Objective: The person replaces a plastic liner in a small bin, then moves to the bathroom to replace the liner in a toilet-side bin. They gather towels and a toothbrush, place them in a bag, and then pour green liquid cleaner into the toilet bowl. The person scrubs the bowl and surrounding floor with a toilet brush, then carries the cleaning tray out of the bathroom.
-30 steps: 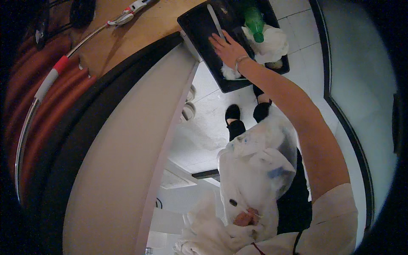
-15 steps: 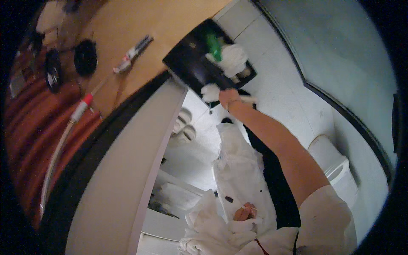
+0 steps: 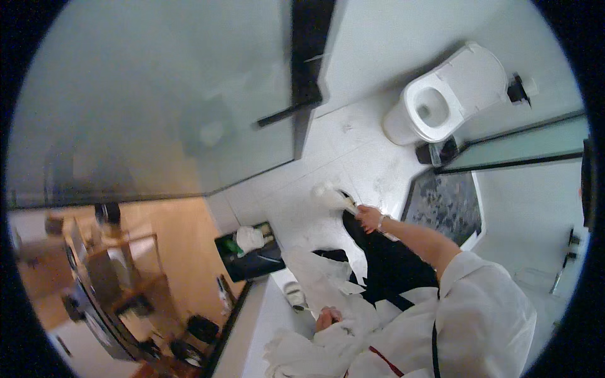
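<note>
My right hand is closed around the narrow end of a white brush-like thing. Its wide, fluffy-looking head is blurred and points away over the tiled floor, so the exact kind is unclear. Low in front of my body, my left hand pokes out of loose white fabric, fingers curled; what is in them, if anything, is hidden. Left of my legs a black box sits on the floor, with a white cloth-like bundle and a green item in it.
A white toilet with its lid up stands at the far right, a small dark bin beside it. A grey patterned mat lies right of my hand. At left are a frosted glass door and a wood-coloured floor.
My view has swung to the right, bringing the toilet and mat in. My right hand has moved away from the black box with the white brush-like thing; my left stays low.
</note>
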A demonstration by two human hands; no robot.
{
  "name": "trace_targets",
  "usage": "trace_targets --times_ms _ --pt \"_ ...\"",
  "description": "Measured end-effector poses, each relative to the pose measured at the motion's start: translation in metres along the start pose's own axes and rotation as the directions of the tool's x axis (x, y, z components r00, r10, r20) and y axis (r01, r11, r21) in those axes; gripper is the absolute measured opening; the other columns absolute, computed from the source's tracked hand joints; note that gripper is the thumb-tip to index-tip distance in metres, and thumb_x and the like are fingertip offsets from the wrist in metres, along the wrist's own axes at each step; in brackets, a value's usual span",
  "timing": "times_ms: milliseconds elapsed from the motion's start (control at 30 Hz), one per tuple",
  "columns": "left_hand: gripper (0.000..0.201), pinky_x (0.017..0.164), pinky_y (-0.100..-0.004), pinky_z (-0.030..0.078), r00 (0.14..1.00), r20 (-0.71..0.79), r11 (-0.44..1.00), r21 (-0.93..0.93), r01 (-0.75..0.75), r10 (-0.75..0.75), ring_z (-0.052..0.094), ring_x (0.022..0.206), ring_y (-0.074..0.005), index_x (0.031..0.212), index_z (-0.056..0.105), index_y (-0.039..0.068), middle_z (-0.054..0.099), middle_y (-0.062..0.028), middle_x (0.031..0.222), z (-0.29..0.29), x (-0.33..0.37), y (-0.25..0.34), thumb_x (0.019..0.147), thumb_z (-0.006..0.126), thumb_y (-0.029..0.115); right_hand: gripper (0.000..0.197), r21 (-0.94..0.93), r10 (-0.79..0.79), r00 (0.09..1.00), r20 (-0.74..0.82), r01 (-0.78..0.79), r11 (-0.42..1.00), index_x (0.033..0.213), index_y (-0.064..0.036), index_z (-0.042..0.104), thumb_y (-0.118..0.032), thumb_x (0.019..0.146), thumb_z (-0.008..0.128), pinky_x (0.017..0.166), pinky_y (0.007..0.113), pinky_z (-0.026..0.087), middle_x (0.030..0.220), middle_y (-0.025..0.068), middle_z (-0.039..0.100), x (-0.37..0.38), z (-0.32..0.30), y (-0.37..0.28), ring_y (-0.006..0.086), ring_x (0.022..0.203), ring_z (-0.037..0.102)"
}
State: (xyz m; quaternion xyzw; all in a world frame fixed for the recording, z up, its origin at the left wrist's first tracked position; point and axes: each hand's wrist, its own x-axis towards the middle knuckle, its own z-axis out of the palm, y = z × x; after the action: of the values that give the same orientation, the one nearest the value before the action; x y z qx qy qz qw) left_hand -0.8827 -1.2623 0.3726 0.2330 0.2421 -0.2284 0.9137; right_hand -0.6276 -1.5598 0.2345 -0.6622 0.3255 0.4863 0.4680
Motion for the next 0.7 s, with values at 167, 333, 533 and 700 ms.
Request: trace_targets --times_ms 167,333,533,700 --pt "0.031 0.057 -0.0276 0.041 0.965 -0.211 0.807 0.538 0.245 -0.152 0.046 0.061 -0.0136 0.078 0.047 0.009 0.049 -0.0026 0.069 0.036 0.070 0.025 0.096 0.043 0.034 0.038 -0.312 -0.338 0.687 -0.643 0.168 0.935 0.121 -0.0065 0.050 -0.022 0.086 0.051 0.074 0.039 0.048 0.090 0.0167 0.064 -0.048 -0.180 0.040 0.0293 0.081 0.063" --pt "0.036 0.054 -0.0270 0.040 0.923 -0.332 0.583 0.717 0.382 -0.196 0.048 0.057 -0.0127 0.078 0.051 0.009 0.052 -0.0026 0.065 0.132 0.171 -0.006 0.096 0.042 0.038 0.038 0.210 -0.004 0.655 -0.756 0.248 0.946 0.122 -0.0085 0.045 -0.020 0.087 0.048 0.053 0.035 0.049 0.080 0.0162 0.061 -0.036 -0.361 0.045 0.0235 0.063 0.060" --pt "0.023 0.071 -0.0285 0.043 0.790 -0.284 0.837 -0.258 0.482 -0.543 0.048 0.073 -0.0141 0.087 0.049 0.007 0.049 -0.0048 0.078 0.213 0.298 -0.067 0.095 0.046 0.029 0.038 -0.306 -0.140 0.649 -0.747 -0.150 0.940 0.123 -0.0071 0.047 -0.022 0.089 0.046 0.075 0.043 0.050 0.103 0.0176 0.063 0.115 -0.581 0.024 0.0348 0.090 0.062" --pt "0.013 0.079 -0.0238 0.042 0.608 0.001 0.582 0.294 0.758 -0.794 0.042 0.076 -0.0134 0.093 0.046 0.004 0.047 -0.0043 0.089 0.215 0.382 -0.085 0.094 0.049 0.016 0.034 -0.220 0.056 0.773 -0.632 -0.249 0.943 0.119 -0.0027 0.051 -0.017 0.089 0.046 0.081 0.045 0.050 0.107 0.0173 0.062 0.213 -0.612 -0.007 0.0375 0.098 0.059"
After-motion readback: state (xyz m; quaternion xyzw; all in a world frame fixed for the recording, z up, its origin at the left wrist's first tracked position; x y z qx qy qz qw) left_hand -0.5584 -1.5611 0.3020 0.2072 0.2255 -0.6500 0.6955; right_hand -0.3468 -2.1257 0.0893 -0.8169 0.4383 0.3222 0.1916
